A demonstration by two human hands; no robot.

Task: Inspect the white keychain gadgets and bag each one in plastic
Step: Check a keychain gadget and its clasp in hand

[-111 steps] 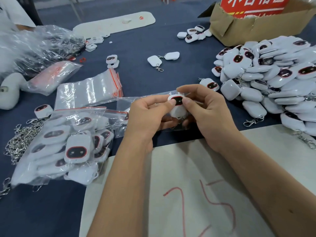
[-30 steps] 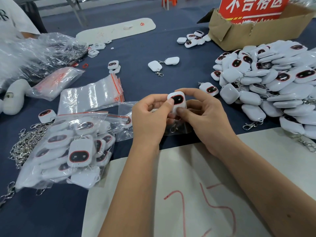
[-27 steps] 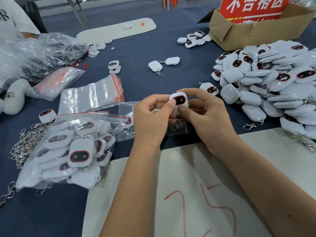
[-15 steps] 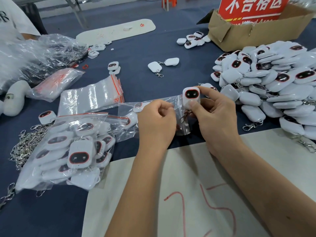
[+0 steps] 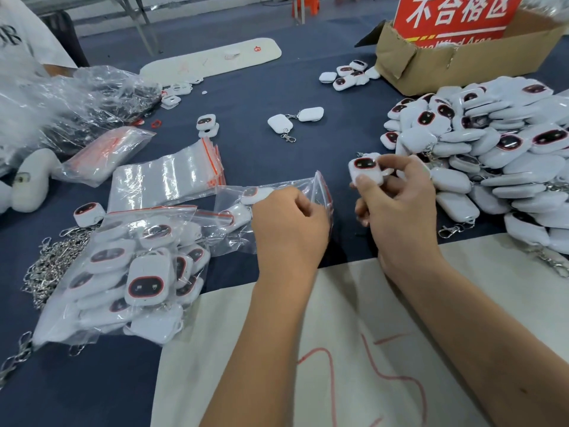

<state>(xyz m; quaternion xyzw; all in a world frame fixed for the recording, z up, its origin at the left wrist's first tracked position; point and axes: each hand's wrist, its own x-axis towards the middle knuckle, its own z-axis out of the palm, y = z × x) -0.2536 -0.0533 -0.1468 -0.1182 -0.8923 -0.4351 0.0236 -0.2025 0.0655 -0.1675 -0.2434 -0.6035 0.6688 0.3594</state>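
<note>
Gadget in right hand's pinch

Cardboard box with red sign stands well beyond the right hand. Loose metal chains lie far left of the left hand. White board marked in red lies beneath both forearms. Navy tablecloth throughout.
</note>
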